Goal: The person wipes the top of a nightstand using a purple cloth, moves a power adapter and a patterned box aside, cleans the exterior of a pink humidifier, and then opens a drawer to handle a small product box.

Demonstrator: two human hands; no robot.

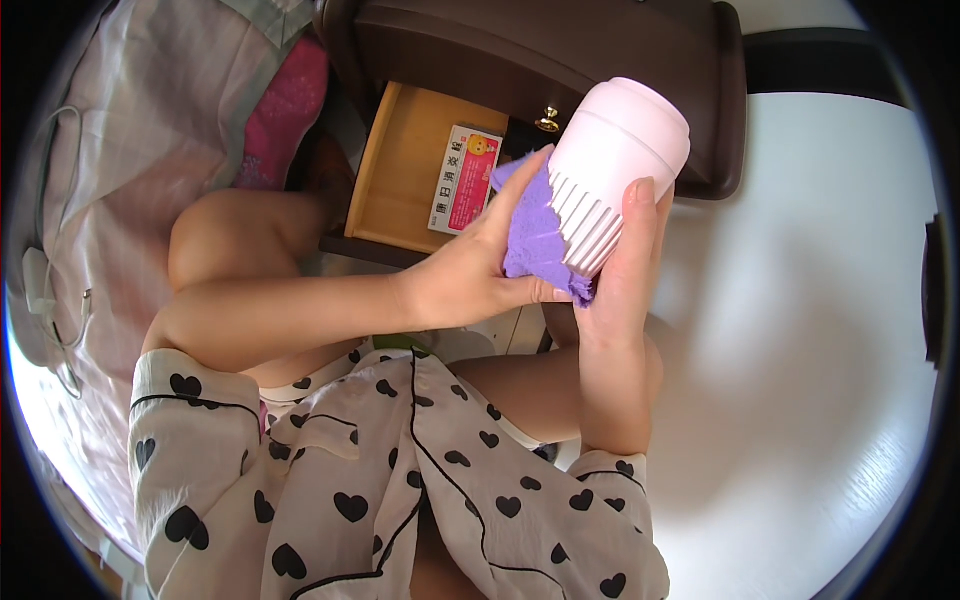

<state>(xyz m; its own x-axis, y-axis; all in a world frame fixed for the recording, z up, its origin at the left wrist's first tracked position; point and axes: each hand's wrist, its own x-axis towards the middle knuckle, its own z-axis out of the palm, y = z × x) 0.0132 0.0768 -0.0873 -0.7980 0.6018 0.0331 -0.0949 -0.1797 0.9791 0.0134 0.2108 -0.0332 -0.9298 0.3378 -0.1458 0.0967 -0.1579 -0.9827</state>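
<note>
A pale pink plastic cylinder (611, 139) with narrow vertical slots around its lower part is held up, tilted, before me. My right hand (621, 281) grips it from the right, the thumb along its side. My left hand (476, 270) holds a fuzzy purple cloth (535, 229) pressed against the cylinder's lower left side. Part of the cloth wraps under the slotted end. The cylinder's far side and some of my fingers are hidden.
Beyond my left hand, a wooden drawer (367, 169) stands pulled out of a dark brown cabinet (517, 37) with a brass knob (548, 118). A white and red printed box (465, 180) lies inside. Fabric (142, 150) and a cable (79, 315) are at left; a white glossy surface (787, 300) extends right.
</note>
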